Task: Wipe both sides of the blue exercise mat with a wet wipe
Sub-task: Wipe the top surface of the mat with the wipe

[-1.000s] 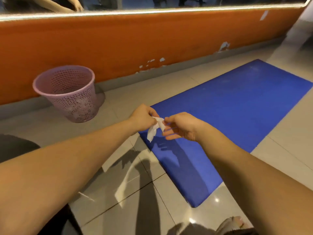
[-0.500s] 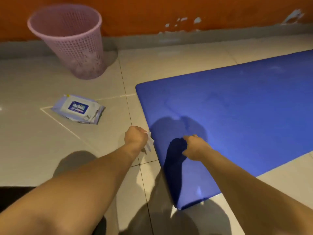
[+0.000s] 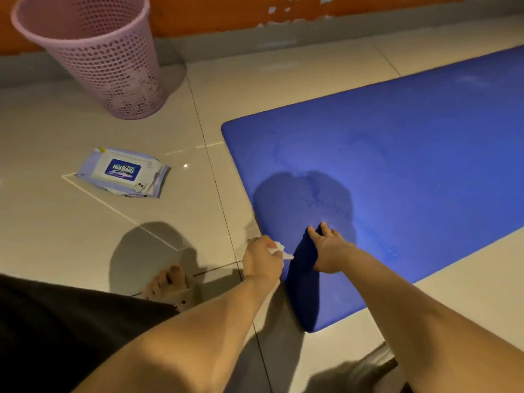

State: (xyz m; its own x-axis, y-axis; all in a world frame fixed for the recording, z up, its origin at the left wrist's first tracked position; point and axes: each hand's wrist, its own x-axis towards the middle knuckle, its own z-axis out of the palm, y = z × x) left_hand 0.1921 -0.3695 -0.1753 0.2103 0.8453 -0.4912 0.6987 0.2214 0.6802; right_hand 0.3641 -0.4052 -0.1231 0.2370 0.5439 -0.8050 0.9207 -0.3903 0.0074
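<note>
Tiles are shining pale across the floor [image 3: 56, 222], and the blue exercise mat [image 3: 397, 165] is lying flat on them, running from the near middle of the floor off toward the far right, with one short edge facing left. All the action is sitting at that short edge, closer to its near corner than its far one.

The left hand [image 3: 262, 258] is reaching in right at the mat's border, fingers curled tight around a crumpled white wet wipe [image 3: 279, 249]. A bit of the wipe is poking out to the right, just over the mat's edge. Whether the wipe is actually touching the mat is hard to tell from here.

The right hand [image 3: 326, 248] is lying on the mat just inside that same edge, fingers stretched forward and loose, palm down, gripping nothing. It is throwing a dark shadow across the blue beside it.

Out on the left of the floor, well apart from the mat, a packet of wipes [image 3: 123, 171] is lying flat, label up. Beyond it, a pink basket [image 3: 93, 52] is standing by the floor's far edge, under the orange wall [image 3: 198, 9]. Down at the near edge, a foot [image 3: 167, 280] is showing beside black shorts [image 3: 56, 336].
</note>
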